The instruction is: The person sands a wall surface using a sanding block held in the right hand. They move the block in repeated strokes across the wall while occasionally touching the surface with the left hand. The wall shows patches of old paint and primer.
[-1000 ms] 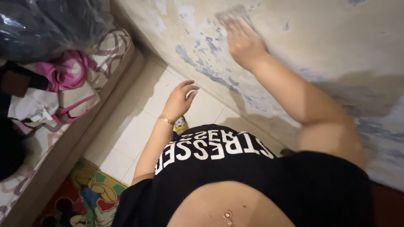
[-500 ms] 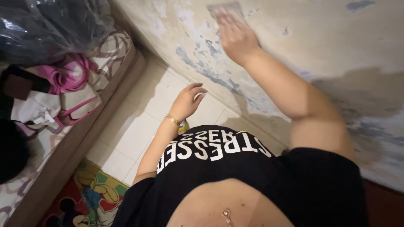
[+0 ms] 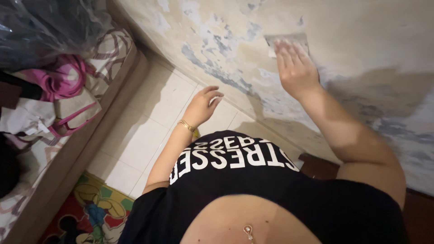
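My right hand [image 3: 296, 68] presses flat against a grey sheet of sandpaper [image 3: 285, 42] on the peeling beige wall [image 3: 361, 40], where blue patches show under the paint. Only the sheet's upper edge shows above my fingertips. My left hand [image 3: 203, 105] hangs free over the white tiled floor [image 3: 144, 131], fingers loosely curled and holding nothing, with a gold bracelet on its wrist.
A bed [image 3: 58, 149] with a patterned sheet runs along the left, piled with pink bags [image 3: 58, 81] and a dark plastic-wrapped bundle [image 3: 49, 27]. A colourful cartoon mat [image 3: 90, 212] lies at the lower left. A dark wooden edge [image 3: 321, 167] sits by the wall's base.
My right hand has slid the sandpaper to the right and down along the wall. The left hand has stayed in about the same place.
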